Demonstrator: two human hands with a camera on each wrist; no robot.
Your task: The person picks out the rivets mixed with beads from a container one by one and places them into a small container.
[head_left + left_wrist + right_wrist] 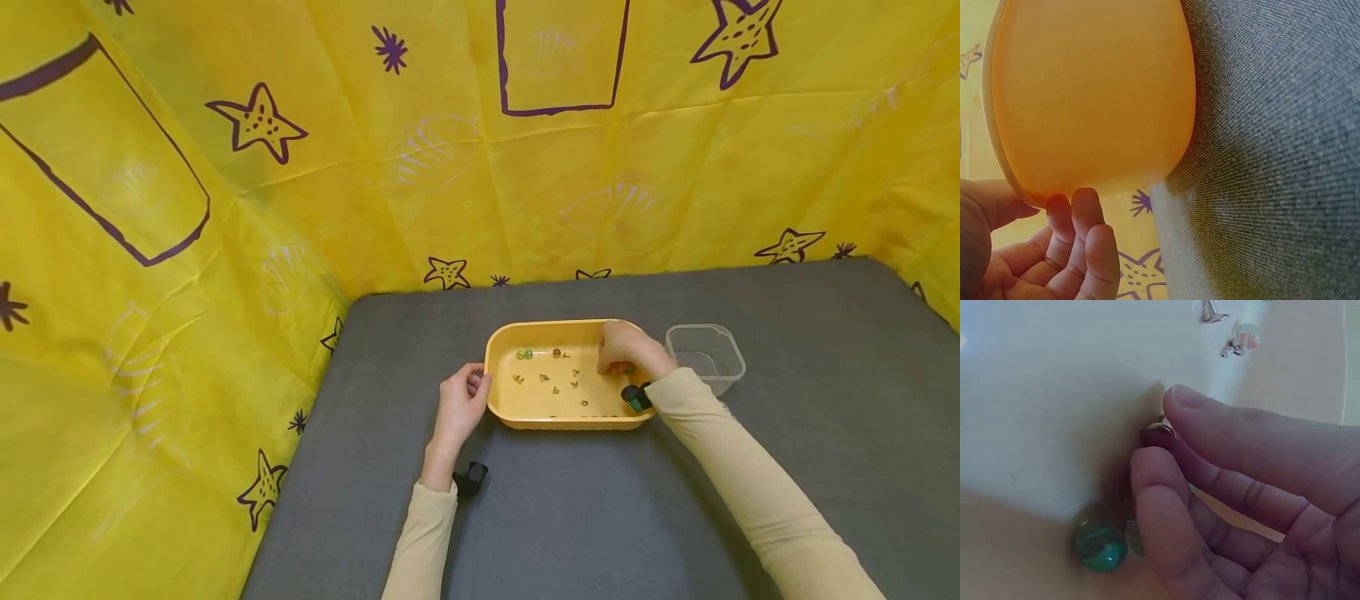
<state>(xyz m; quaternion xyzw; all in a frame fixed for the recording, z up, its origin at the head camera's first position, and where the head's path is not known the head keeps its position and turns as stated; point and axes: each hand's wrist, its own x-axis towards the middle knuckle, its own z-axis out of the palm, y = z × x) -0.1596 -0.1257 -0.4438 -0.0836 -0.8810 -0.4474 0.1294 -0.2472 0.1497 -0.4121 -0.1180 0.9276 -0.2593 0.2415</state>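
A yellow plastic tray (573,423) stands on the grey cloth, with small metal rivets (544,378) and a few glass marbles (528,354) scattered inside. My left hand (461,400) holds the tray's left end, thumb at the rim and fingertips against the outer wall in the left wrist view. Inside the tray's right part, my right hand (626,346) pinches one metal rivet (1158,432) between thumb and fingers; its round head shows, while the fingers hide much of the rest. A green swirled marble (1101,546) lies beside these fingers, with another marble partly hidden behind them.
A clear plastic container (729,377) stands just right of the tray, partly behind the right forearm. Yellow patterned cloth (450,167) rises behind and to the left of the grey surface (577,517). Each wrist bears a small black camera (471,480).
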